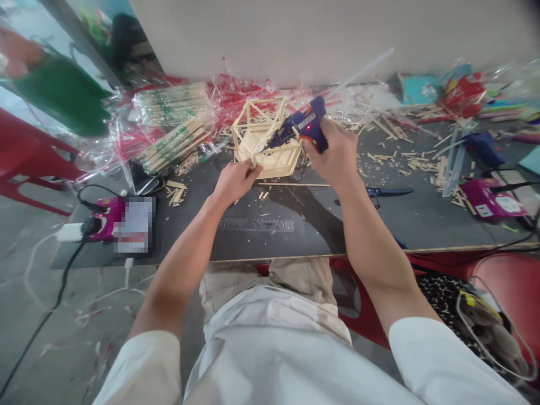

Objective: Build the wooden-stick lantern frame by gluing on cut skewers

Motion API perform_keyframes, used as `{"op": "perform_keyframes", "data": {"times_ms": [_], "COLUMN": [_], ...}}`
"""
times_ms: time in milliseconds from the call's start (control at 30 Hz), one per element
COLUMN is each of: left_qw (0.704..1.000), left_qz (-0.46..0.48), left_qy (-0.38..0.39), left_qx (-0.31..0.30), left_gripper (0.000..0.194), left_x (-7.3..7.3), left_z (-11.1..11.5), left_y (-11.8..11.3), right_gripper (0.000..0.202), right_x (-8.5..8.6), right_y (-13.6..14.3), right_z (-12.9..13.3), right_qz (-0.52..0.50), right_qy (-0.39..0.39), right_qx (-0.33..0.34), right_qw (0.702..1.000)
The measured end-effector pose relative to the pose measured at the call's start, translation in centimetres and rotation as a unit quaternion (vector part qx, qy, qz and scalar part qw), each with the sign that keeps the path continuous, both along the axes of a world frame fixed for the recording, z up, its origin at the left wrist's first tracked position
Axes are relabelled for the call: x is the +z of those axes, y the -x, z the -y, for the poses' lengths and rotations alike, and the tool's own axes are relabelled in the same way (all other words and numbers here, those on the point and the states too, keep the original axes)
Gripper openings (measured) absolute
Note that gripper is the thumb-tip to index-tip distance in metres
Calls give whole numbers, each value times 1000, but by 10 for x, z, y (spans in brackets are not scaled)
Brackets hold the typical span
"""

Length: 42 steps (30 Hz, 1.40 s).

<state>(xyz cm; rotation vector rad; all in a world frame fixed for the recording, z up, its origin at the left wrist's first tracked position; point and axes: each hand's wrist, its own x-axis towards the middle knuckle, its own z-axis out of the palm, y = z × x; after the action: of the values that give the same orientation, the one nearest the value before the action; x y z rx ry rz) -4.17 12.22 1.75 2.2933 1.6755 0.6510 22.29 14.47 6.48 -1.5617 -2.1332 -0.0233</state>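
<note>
A pale wooden stick structure (282,163) with an open frame of struts stands on the dark table. My left hand (236,180) pinches a stick at the structure's near left corner. My right hand (335,149) is wrapped round a blue glue gun (309,122), whose small red light is lit. The gun's nozzle points down and left over the structure, close to my left fingertips. A long translucent glue stick (367,70) sticks out behind the gun.
Stick bundles (175,104) lie at the back left. Nearer are a clear ruler (257,224), a phone (135,225) and a power strip (107,216). Right of my right arm are dark scissors (390,192), a second glue gun (485,149) and a purple box (491,199).
</note>
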Motion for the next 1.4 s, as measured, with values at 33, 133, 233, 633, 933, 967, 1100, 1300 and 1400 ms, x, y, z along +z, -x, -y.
{"op": "perform_keyframes", "data": {"times_ms": [33, 133, 233, 633, 933, 967, 1100, 1300, 1400], "left_qw": [1000, 1000, 1000, 1000, 1000, 999, 999, 999, 999], "left_qz": [0, 0, 1, 0, -26, -29, -34, -38, -31], "left_qy": [-1, -4, 0, 4, 13, 12, 9, 1, -1], "left_qx": [0, 1, 1, 2, 7, 7, 10, 14, 13], "left_gripper": [39, 39, 38, 37, 34, 34, 37, 37, 38], "left_x": [-1, -2, -2, 1, 2, 1, 1, 1, 0], "left_z": [0, 0, 0, 0, 1, 0, 1, 1, 1], "left_y": [0, 1, 1, 0, 0, 0, 0, -2, -2], "right_gripper": [51, 50, 49, 47, 39, 37, 27, 23, 30], "right_x": [0, 1, 0, -1, -13, -12, -14, -30, -43], "right_y": [0, 0, 0, 0, -10, -13, -36, -73, -84], "right_z": [0, 0, 0, -1, -19, -21, -29, -46, -52], "right_qz": [1, 0, -9, -20, -113, -119, -130, -99, -72], "right_qy": [2, 6, 4, 5, -73, -74, -76, 53, 117], "right_qx": [0, -1, 2, 8, -28, -46, -131, -256, -269], "right_qw": [1000, 1000, 1000, 1000, 991, 989, 980, 960, 953]}}
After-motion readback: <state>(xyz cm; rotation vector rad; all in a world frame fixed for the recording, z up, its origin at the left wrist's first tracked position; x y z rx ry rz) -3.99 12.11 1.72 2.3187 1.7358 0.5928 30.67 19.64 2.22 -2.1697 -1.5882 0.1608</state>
